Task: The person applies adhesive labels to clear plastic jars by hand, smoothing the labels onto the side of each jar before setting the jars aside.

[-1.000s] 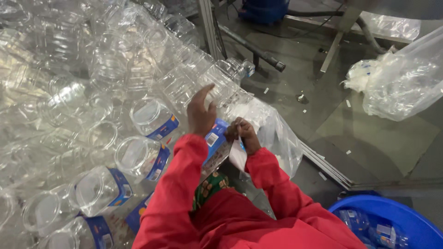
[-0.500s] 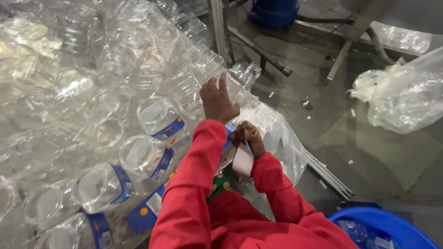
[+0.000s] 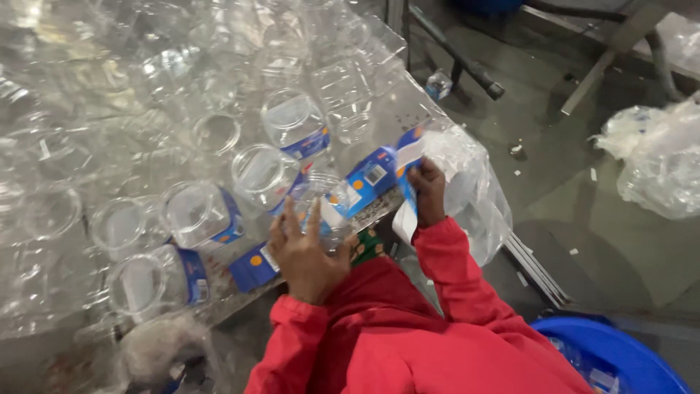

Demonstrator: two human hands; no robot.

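Note:
My left hand [image 3: 306,252] rests with spread fingers on a clear plastic jar [image 3: 328,201] lying at the near edge of the pile. That jar carries a blue label with an orange dot. My right hand [image 3: 429,191] pinches a strip of blue and white labels [image 3: 405,171] beside the jar. Several more clear wide-mouthed jars [image 3: 262,171] with blue labels lie on their sides to the left. Both arms wear red sleeves.
A big heap of clear plastic jars [image 3: 146,87] fills the left and the back. A clear plastic bag [image 3: 474,197] hangs at the table edge. A blue tub [image 3: 620,357] stands at the lower right, a bag of jars [image 3: 656,160] on the floor at the right.
My left hand has come down from the raised pile to the near jar and spread over it. My right hand has lifted the label strip. The camera has shifted right.

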